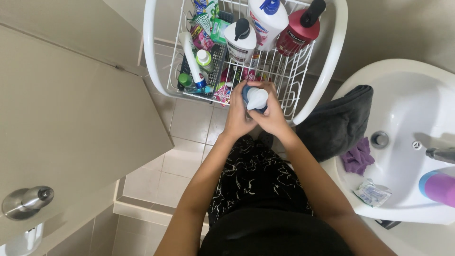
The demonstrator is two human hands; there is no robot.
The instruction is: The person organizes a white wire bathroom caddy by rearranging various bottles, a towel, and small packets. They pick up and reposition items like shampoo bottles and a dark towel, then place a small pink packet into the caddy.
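Before the wire rack (303,71) (crowded with bottles), both hands (256,114) clasp a blue white-capped bottle (256,98).

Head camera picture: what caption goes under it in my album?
Both hands, left hand and right hand, hold a white-capped blue bottle above a white wire basket.

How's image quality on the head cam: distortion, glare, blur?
Head view: wide-angle bowing, the white rack frame and the door edge curve; light is soft and even, no hard shadows; mild glare on the sink rim and the door handle; both hands, left hand and right hand, and the white-capped bottle are sharp; no motion blur visible.
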